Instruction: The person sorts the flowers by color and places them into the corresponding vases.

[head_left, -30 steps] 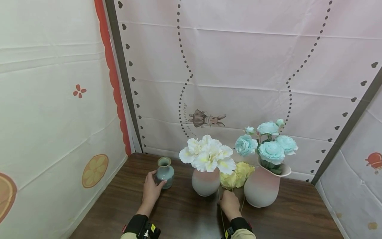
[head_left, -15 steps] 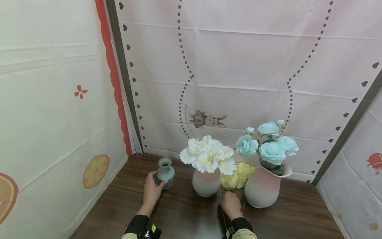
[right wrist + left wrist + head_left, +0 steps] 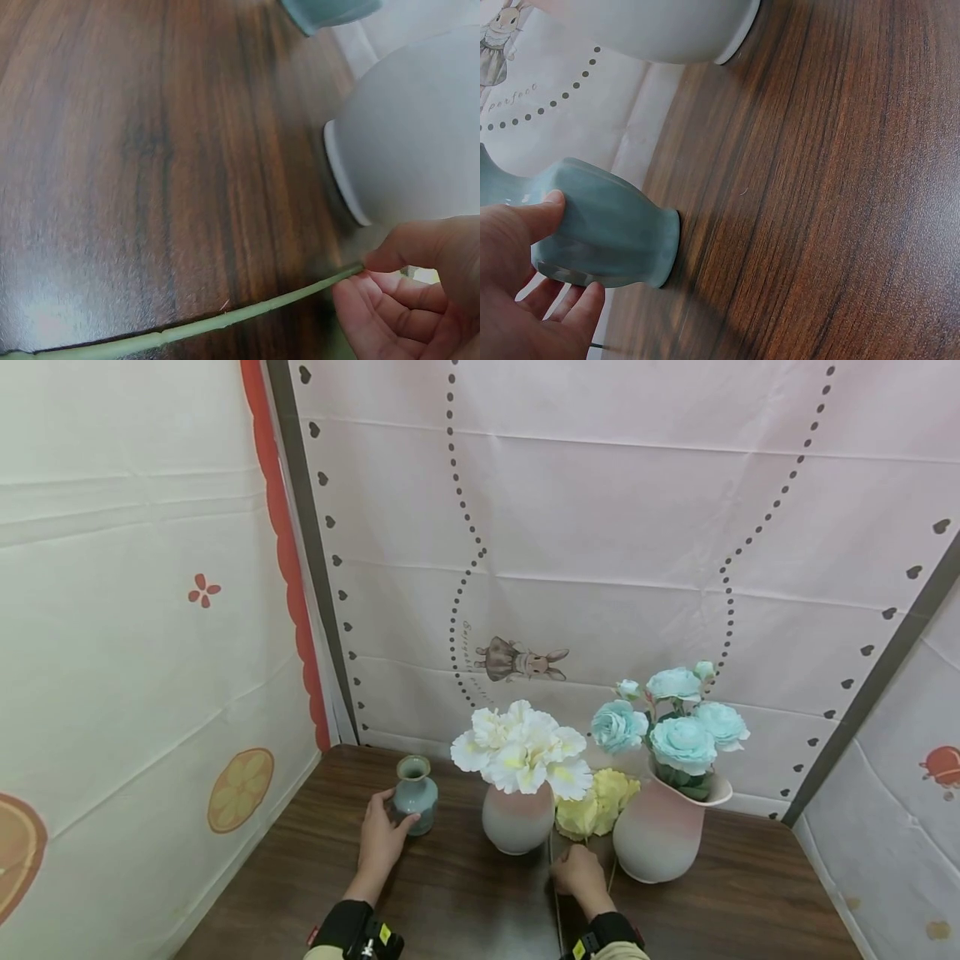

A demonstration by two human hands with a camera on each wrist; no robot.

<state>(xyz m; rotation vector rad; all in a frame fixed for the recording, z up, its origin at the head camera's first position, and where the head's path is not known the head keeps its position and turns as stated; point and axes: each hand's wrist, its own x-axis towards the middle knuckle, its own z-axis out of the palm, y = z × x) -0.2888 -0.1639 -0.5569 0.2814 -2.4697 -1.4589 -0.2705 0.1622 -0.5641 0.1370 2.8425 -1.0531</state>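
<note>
On the left of the table, a small blue-green vase [image 3: 418,800] stands upright. My left hand [image 3: 381,839] holds its body, thumb on one side and fingers on the other, as the left wrist view shows on the glazed vase [image 3: 607,225]. My right hand [image 3: 581,872] pinches a long green stem [image 3: 225,320] between thumb and index finger, low over the table. Yellow artificial flowers [image 3: 600,802] lie just beyond that hand, between two larger vases; a second thin stem runs beside the hand.
A pink-and-white vase [image 3: 516,822] with white flowers [image 3: 525,747] stands left of the yellow flowers. To their right is a pink-and-white pitcher [image 3: 660,839] with light-blue roses [image 3: 684,742]. Printed cloth [image 3: 600,510] hangs behind the wooden table [image 3: 465,902].
My right wrist has shifted slightly to the right and toward me while the fingers stay on the stem. The left hand and the small vase have not moved.
</note>
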